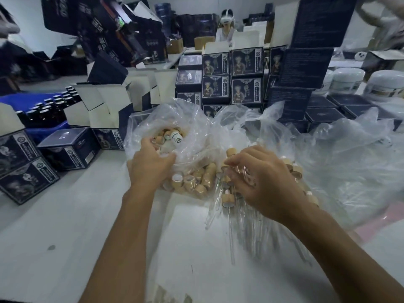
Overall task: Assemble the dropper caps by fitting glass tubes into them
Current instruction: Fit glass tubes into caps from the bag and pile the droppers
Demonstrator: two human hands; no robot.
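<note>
Care is advised while the left hand [150, 162], fingers curled into the clear plastic bag [188, 125] of bamboo dropper caps [192, 180], draws one cap squarely toward the glass tubes [229, 217] gripped by the right hand [260, 180].

Both your bare forearms reached forward, side by side. Your left hand [150, 162] lay palm down with its fingers curled into a grip, thumb pointing right. Your right hand [260, 180] was also palm down, knuckles raised, its fingers [235, 165] bent and pinched together at the tips.
</note>
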